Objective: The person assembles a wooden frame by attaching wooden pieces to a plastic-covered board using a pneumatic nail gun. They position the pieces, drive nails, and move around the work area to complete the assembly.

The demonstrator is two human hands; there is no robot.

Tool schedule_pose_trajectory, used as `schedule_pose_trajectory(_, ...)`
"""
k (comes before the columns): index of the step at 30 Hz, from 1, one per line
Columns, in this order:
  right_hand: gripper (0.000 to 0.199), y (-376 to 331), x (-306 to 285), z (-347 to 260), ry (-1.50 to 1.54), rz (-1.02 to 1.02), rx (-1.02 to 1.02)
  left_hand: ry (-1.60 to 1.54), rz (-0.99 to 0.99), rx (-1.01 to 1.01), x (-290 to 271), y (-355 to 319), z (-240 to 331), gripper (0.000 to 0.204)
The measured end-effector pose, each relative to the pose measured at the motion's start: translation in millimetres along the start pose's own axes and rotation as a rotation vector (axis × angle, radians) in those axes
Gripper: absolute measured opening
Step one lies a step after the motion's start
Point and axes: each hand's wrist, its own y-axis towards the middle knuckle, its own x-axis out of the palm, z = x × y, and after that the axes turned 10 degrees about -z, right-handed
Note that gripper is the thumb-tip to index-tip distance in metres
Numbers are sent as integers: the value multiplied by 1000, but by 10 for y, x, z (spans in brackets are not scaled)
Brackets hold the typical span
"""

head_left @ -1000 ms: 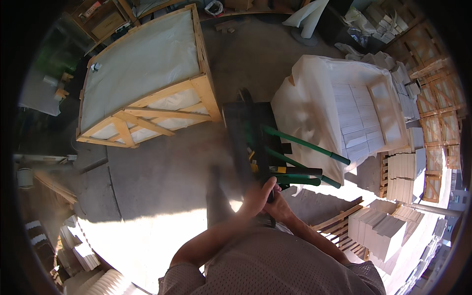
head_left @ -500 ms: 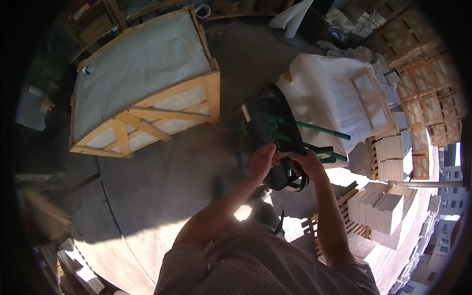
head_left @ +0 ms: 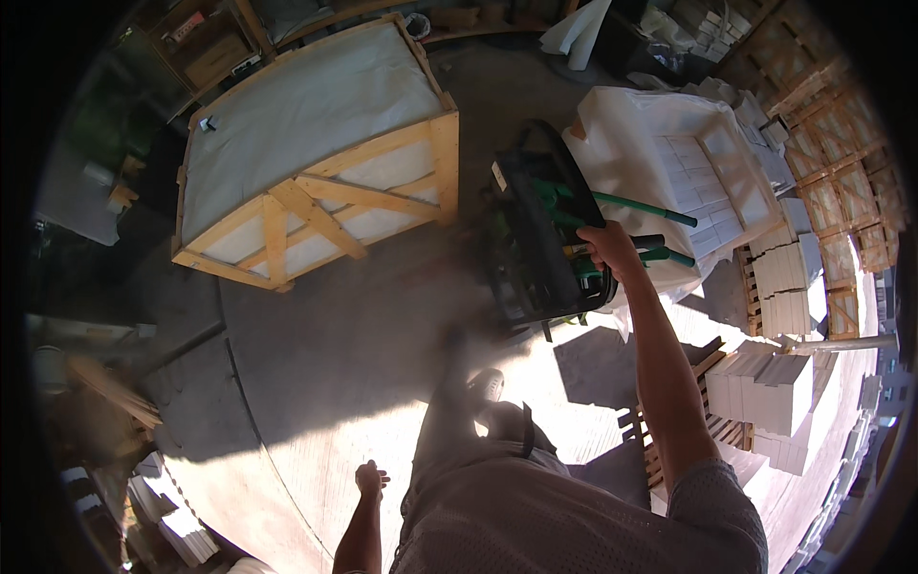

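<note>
My right hand [head_left: 612, 251] is closed on the looped handle of a black cart-like carrier [head_left: 521, 263], ahead of me and right of centre. Several green-handled tools [head_left: 645, 208] lie in the carrier, their long handles sticking out past its right side; their exact kind does not show. Away from the carrier, my left hand [head_left: 371, 477] hangs low at my left side, with nothing in it and its fingers loosely apart. The carrier's lower part is dark and blurred, so I cannot tell what it rests on.
A wooden crate [head_left: 445, 158] topped with pale sheeting stands ahead on the left. Beyond the carrier, to the right, is a plastic-wrapped crate of white slabs [head_left: 693, 172]. Stacked white slabs [head_left: 760, 387] sit on a pallet at my right. Wooden crates [head_left: 837, 153] line the far right.
My left hand has let go of the carrier and dropped to my left side. The right hand keeps its hold. The crates have shifted rightward in view.
</note>
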Motion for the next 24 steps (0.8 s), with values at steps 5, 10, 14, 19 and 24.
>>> schedule_pose_trajectory(5,23,39,801,220,-226,-8,-102,21,73,-107,-363,-500,-1170,35)
schedule_pose_trajectory(10,27,-6,2008,335,-257,-4,-118,-46,-40,67,-442,-341,-972,34)
schedule_pose_trajectory(14,28,-151,2804,403,-563,179,-219,-145,-106,208,-783,-15,-499,30)
schedule_pose_trajectory(19,33,-626,3568,688,-886,44,-203,-144,-111,254,-1462,284,-126,29)
schedule_pose_trajectory(24,37,-1380,4103,1179,-786,-270,60,-71,-120,242,-1790,391,230,33)
